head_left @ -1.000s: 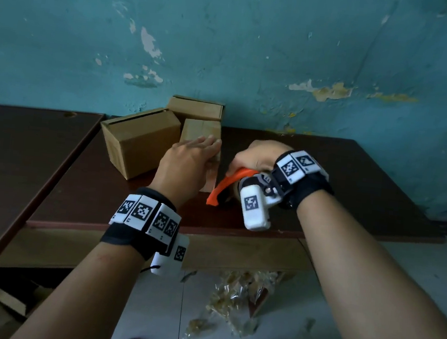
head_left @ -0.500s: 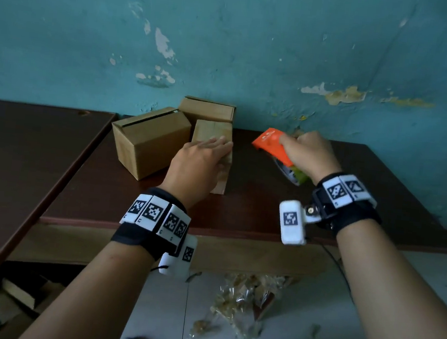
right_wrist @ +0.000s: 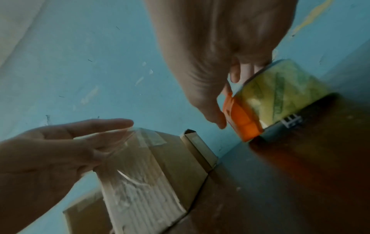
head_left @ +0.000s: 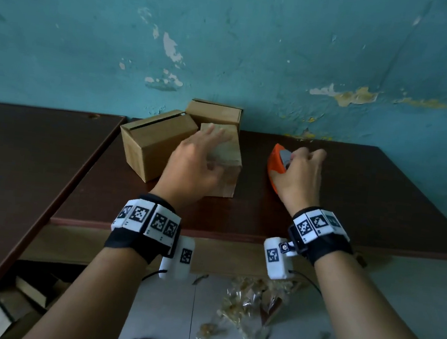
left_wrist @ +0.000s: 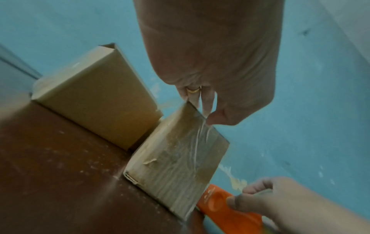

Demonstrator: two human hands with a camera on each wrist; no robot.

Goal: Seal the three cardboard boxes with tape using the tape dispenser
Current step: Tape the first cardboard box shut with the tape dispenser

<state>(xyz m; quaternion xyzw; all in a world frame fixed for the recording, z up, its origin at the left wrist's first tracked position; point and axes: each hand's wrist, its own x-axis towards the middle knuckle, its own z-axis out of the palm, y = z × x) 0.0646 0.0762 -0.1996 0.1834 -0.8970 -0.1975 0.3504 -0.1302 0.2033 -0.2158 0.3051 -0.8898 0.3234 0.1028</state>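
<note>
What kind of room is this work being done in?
Probably a plain, worn workroom or storeroom: a teal wall with peeling paint, dark wooden tables against it, and plastic wrappers littering the tiled floor.

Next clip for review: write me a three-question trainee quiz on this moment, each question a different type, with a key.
1. True or false: the right hand grips the orange tape dispenser, which sits low at the brown table.
2. Multiple choice: where does the left hand lie? A) on the taped box nearest the dispenser; B) on the box with the open slit; C) on the box by the wall.
3. Fill in: the number of cardboard boxes on the table is ___.

Key: 1 true; 2 A; 3 three.
</note>
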